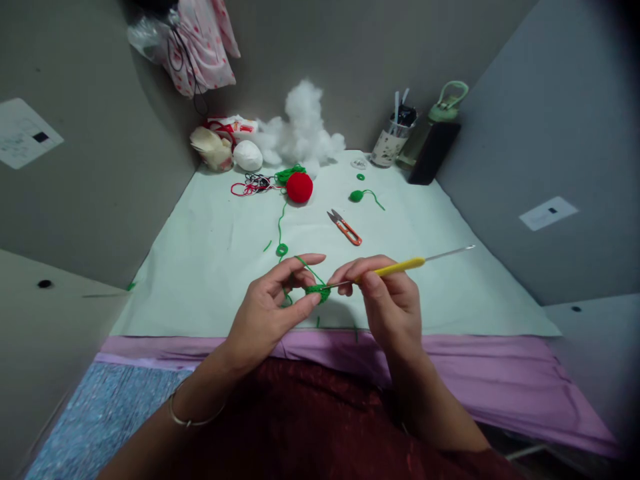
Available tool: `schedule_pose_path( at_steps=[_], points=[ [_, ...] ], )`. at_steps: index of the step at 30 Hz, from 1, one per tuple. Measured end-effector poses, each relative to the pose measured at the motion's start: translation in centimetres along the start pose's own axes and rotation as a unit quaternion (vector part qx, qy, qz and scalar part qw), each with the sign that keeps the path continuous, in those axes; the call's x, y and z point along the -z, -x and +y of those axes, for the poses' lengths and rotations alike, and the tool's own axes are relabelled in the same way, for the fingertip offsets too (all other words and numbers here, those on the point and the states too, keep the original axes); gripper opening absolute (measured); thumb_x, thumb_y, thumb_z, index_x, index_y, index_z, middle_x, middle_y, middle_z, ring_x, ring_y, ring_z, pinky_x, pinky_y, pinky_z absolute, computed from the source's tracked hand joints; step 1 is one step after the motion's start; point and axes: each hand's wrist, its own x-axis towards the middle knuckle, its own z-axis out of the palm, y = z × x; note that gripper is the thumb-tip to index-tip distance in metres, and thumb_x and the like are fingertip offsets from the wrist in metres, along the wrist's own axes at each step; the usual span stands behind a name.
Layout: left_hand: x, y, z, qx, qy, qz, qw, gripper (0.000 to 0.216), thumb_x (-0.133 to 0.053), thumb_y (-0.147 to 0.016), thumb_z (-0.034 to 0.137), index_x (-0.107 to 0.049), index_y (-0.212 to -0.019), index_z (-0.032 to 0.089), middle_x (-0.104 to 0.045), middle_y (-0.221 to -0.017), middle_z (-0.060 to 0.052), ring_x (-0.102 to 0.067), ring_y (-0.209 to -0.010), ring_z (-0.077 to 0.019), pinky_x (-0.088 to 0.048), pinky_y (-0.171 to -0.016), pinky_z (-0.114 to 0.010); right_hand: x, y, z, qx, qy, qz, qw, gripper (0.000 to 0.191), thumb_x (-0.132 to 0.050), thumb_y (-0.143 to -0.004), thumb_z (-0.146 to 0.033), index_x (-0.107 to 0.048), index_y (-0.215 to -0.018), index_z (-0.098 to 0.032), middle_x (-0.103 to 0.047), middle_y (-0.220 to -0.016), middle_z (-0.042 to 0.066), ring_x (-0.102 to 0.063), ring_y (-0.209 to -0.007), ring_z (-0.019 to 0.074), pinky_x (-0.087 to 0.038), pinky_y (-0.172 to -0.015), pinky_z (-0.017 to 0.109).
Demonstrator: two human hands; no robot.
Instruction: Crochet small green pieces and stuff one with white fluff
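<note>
Between the thumb and fingers of my left hand [273, 300] is a small green crochet piece [320, 291]. Green yarn [311, 268] runs from the piece up over my raised left index finger. My right hand [390, 300] grips a crochet hook [400, 267] by its yellow handle. The hook's thin metal tip reaches left and meets the green piece; a second metal end points away to the right. Just beyond my left hand, a small green crocheted ring [283, 249] lies on the pale cloth [200, 267], with yarn trailing past it.
Orange thread snips [345, 228] lie mid-table. Behind them are a red ball [299, 188], a small green crocheted ball [357, 196] with a tail, and white stuffing [305, 120]. A pen cup [391, 143], a green bottle [443, 113] and a black phone-like slab [434, 153] stand back right. Grey partitions enclose the table.
</note>
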Motion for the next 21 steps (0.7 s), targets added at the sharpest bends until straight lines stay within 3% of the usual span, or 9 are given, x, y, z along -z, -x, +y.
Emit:
schedule_pose_path(
  at_steps=[5,13,21],
  points=[
    [0.0,0.0,0.1,-0.01,-0.012,0.008,1.0,0.042,-0.078,-0.083,0.016,-0.075,-0.124,0.024,-0.062,-0.089,-0.001,-0.062,-0.092,-0.0144,-0.049,-0.092,-0.029,-0.2,0.3,-0.3,0.034,0.026,-0.006,0.999,0.017,-0.058,-0.104,-0.029,-0.074,-0.1,-0.024,-0.076,-0.094,0.004,-0.068,-0.077,0.0154,-0.056,-0.072,0.033],
    [0.2,0.0,-0.1,0.009,0.014,-0.016,1.0,0.042,-0.079,-0.085,0.022,-0.074,-0.126,0.025,-0.065,-0.092,-0.002,-0.062,-0.092,-0.0152,-0.051,-0.087,-0.027,-0.7,-0.1,0.6,-0.053,-0.092,0.034,0.994,0.02,-0.063,-0.101,-0.04,-0.07,-0.094,-0.022,-0.076,-0.086,0.003,-0.065,-0.068,0.0134,-0.053,-0.065,0.029],
    [0.1,-0.2,0.0,0.004,0.012,-0.017,1.0,0.042,-0.078,-0.084,0.019,-0.073,-0.125,0.024,-0.065,-0.091,-0.001,-0.062,-0.091,-0.0132,-0.051,-0.086,-0.025,-0.6,0.0,0.5,-0.045,-0.112,0.023,0.992,0.017,-0.063,-0.102,-0.035,-0.073,-0.095,-0.024,-0.078,-0.09,0.003,-0.066,-0.071,0.0127,-0.052,-0.068,0.029]
  ],
)
